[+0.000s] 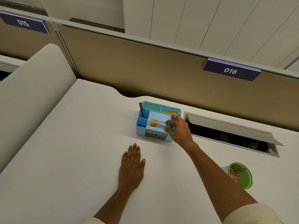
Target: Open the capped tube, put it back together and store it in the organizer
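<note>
Lying on its side in the wide central tray of the blue organizer [141, 126]: one clear capped tube [159, 123], orange cap on, pointing left. Right hand [178, 129] reaches over the organizer, fingers [168, 122] grasping the tube's tapered end. Left hand [131, 165] flat on the white bench [72, 151], fingers released; green cup [242, 177] well apart at right.

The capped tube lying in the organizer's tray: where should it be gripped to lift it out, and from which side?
Probably the clear barrel of the capped tube, pinched from above. It lies flat across the tray of the organizer, orange cap pointing left, so low walls hinder a sideways approach. The right hand is already at its tapered end.
</note>
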A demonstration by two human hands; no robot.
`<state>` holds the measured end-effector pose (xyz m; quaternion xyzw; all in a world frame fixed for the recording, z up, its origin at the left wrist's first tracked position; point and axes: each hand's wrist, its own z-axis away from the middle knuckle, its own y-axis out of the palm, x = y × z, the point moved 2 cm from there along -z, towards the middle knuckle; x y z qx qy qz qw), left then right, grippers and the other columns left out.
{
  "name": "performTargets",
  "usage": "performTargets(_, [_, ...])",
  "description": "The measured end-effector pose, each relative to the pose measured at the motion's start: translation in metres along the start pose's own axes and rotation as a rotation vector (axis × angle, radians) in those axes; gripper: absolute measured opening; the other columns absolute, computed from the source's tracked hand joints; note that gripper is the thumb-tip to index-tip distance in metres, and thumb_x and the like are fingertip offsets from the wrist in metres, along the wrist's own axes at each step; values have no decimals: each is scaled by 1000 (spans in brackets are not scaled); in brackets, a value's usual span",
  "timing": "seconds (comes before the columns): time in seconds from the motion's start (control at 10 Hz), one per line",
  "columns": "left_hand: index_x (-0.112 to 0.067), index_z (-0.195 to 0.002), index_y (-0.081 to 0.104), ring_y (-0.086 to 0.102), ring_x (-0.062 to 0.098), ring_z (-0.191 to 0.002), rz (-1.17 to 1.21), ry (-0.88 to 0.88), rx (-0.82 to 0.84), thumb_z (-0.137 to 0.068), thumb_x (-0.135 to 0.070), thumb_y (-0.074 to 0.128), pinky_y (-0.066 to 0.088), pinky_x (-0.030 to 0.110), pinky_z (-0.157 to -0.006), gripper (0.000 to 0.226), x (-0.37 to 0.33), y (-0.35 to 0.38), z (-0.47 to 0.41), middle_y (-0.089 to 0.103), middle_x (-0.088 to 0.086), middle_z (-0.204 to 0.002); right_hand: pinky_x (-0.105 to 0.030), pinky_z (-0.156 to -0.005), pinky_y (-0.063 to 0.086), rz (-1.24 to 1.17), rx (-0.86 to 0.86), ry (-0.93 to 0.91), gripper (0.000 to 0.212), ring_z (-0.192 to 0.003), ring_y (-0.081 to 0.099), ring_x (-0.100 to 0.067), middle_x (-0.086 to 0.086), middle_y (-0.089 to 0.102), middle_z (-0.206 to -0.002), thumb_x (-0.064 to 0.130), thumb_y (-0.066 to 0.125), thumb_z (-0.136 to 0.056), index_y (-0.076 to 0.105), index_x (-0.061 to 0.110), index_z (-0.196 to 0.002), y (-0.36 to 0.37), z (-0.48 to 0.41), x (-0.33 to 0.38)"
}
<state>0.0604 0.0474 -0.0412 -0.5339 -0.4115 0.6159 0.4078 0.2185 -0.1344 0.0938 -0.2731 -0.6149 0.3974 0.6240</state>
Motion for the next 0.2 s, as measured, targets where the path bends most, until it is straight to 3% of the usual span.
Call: performTargets(0.2, [-12, -158, 15, 17, 24, -154, 37, 12, -46, -103, -45, 18, -4, 32, -122, 64, -1, 2, 0, 18, 9, -167, -42, -103, 52, -9, -1, 11, 44, -129, 54, -31, -15, 59, -133, 23, 74, -90, 65, 7, -130, -1, 2, 2])
